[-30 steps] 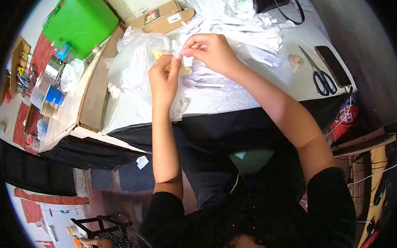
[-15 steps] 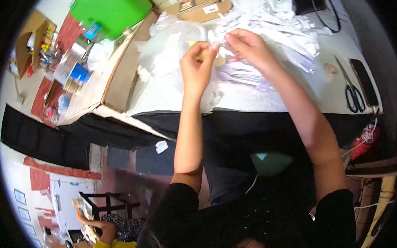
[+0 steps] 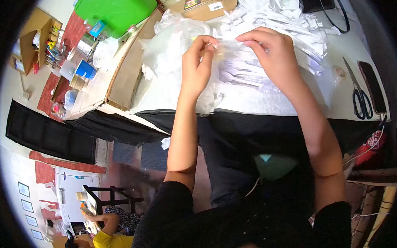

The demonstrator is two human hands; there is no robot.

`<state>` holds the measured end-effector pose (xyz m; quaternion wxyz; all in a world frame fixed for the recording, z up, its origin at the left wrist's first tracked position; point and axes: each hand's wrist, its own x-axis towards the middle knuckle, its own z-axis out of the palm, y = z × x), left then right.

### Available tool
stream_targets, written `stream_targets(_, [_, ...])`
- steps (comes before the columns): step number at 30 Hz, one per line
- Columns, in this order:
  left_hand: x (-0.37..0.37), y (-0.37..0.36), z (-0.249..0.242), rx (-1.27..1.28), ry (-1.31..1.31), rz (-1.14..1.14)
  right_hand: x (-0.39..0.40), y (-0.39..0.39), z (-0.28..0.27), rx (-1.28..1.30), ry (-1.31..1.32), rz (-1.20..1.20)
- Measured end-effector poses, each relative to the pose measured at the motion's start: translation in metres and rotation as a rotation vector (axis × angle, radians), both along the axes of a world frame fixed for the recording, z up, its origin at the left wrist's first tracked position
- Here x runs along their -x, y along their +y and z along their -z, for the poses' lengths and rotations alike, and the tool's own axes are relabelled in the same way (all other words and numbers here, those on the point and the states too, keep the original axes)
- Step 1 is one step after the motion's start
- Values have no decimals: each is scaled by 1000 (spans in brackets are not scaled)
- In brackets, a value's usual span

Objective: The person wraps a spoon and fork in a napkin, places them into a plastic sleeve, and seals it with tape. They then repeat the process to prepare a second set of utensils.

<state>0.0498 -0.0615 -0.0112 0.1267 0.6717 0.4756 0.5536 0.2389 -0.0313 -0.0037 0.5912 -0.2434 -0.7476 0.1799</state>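
Note:
My left hand (image 3: 197, 67) is closed in a pinch above the white table, its fingertips on a thin, see-through piece of plastic (image 3: 227, 43). Opposite it, my right hand (image 3: 273, 50) pinches what looks like the other end of that plastic. Its exact shape is washed out by glare. Beneath and between the hands lie several white plastic forks (image 3: 241, 77). A heap of crumpled clear plastic bags (image 3: 175, 49) sits left of my left hand. Behind my right hand spreads a large pile of white wrapped packets (image 3: 293, 29).
Scissors (image 3: 359, 92), a tape roll (image 3: 340, 72) and a phone (image 3: 371, 86) lie at the table's right. A cardboard box (image 3: 207, 8) stands at the back. Left are a green container (image 3: 115, 9) and a blue cup (image 3: 85, 70). Another person in a yellow top (image 3: 111, 241) sits lower left.
My hands have moved apart, the right one shifting rightward, so the clear plastic now spans a wider gap. More of the forks shows. The whole view has tilted slightly.

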Motion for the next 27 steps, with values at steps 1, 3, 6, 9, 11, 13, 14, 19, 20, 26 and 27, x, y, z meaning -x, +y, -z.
stream_targets(1, [-3,-2,-3,3,14,-13,-2,1,0,2,-15,9])
stream_targets(3, [-11,-7,-9,9,43,-30,-3,4,0,29,-8,-2])
stream_targets(6, [-1,8,7,-153,270,-106,-1,3,-7,100,10,-7])
stream_targets(9, [-5,10,3,-178,210,-135,-3,6,-4,-7,23,-64])
stream_targets(11, [0,18,6,-186,124,-70,-10,8,-5,15,-68,-137])
stream_targets(13, [11,20,6,-138,192,-72,-16,4,-5,191,-115,-235])
stream_targets(14, [12,20,5,-78,142,-76,-21,-1,-6,173,-135,-220])
stream_targets(19, [19,19,-8,-191,204,-84,-38,-6,-6,70,-225,-242])
stream_targets(20, [22,21,-9,-188,211,-81,-41,-6,-3,119,-225,-203])
stream_targets(26, [8,18,-2,-192,189,-138,-5,-14,5,129,-104,-133])
stream_targets(27, [2,18,-2,-225,172,-138,2,-13,5,90,-80,-128])
